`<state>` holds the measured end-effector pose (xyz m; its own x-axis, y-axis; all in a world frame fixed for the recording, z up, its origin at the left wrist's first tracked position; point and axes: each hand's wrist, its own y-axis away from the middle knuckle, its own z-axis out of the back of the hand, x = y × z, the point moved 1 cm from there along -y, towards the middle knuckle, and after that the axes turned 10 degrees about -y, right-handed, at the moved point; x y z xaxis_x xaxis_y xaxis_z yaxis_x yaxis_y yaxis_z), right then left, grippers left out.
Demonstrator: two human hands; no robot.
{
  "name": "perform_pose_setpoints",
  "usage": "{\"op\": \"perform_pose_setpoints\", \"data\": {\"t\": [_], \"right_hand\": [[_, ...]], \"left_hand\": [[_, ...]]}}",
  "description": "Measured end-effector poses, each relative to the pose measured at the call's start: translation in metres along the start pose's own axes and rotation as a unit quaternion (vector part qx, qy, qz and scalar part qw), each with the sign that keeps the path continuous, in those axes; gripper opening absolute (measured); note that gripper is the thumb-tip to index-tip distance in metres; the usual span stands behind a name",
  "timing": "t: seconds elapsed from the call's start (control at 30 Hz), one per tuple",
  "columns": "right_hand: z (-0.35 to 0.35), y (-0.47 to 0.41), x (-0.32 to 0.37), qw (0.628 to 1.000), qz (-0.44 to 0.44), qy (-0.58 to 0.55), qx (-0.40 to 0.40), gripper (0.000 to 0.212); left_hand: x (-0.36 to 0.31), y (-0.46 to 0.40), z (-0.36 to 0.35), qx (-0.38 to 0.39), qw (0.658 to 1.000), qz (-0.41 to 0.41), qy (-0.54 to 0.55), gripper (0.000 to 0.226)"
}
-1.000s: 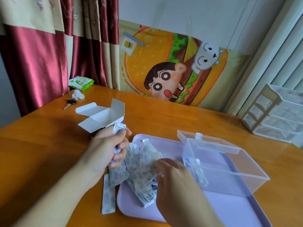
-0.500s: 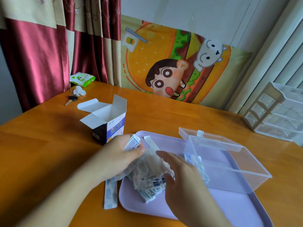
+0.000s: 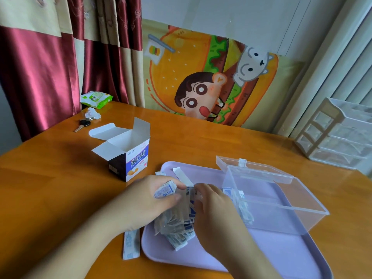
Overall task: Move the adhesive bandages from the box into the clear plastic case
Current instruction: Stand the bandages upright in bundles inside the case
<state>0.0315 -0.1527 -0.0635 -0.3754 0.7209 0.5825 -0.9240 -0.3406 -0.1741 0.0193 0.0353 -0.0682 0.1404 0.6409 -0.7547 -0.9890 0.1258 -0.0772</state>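
At the upper left of the frame a green wipes packet (image 3: 96,99) lies by the red curtain (image 3: 38,77), with a crumpled tissue (image 3: 91,113) and a key (image 3: 83,124) just below it on the wooden table (image 3: 50,178). Left of centre the box (image 3: 128,156) stands upright with its flaps open, apart from both hands. Lower down, a single bandage strip (image 3: 131,243) lies on the table, just beside the left edge of the lilac tray (image 3: 281,254). The left hand (image 3: 145,202) sits at the centre, fingers and thumb curled round a small bundle of wrapped bandages (image 3: 165,191). Under and between the hands a loose pile of adhesive bandages (image 3: 177,224) rests on the tray. The right hand (image 3: 213,214) lies on the pile's right side, fingers curled over the wrappers and gathering them. To the right the clear plastic case (image 3: 277,202) stands on the tray, lid open and tilted back, with a few bandages (image 3: 241,204) leaning inside its near left wall. At the far right edge a clear drawer unit (image 3: 338,135) stands on the table.
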Motion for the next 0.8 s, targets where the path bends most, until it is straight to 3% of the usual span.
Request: {"op": "perform_pose_setpoints", "data": {"t": [0.2, 0.3, 0.43, 0.6, 0.67, 0.8], "right_hand": [[-0.003, -0.014, 0.005, 0.997, -0.039, 0.020, 0.061, 0.003], [-0.006, -0.013, 0.002, 0.998, -0.053, 0.018, 0.043, 0.019], [-0.006, -0.013, -0.001, 0.999, -0.031, 0.005, 0.022, 0.053], [-0.003, -0.014, 0.001, 1.000, -0.012, -0.008, -0.022, 0.043], [-0.001, -0.013, 0.003, 0.997, -0.023, -0.037, -0.064, 0.036], [0.016, -0.010, 0.010, 0.977, -0.053, -0.134, -0.155, 0.033]], "left_hand": [[0.001, 0.004, 0.001, 0.027, 0.996, -0.008, -0.088, 0.019], [0.004, 0.004, 0.006, 0.002, 0.994, 0.003, -0.111, 0.038], [0.003, 0.005, 0.009, 0.002, 0.995, 0.016, -0.099, 0.035], [0.004, 0.002, 0.007, -0.001, 0.997, 0.037, -0.065, 0.026], [0.003, 0.001, 0.007, -0.037, 0.997, 0.041, -0.049, 0.011], [-0.003, -0.001, 0.012, -0.091, 0.996, 0.011, 0.022, 0.015]]}}
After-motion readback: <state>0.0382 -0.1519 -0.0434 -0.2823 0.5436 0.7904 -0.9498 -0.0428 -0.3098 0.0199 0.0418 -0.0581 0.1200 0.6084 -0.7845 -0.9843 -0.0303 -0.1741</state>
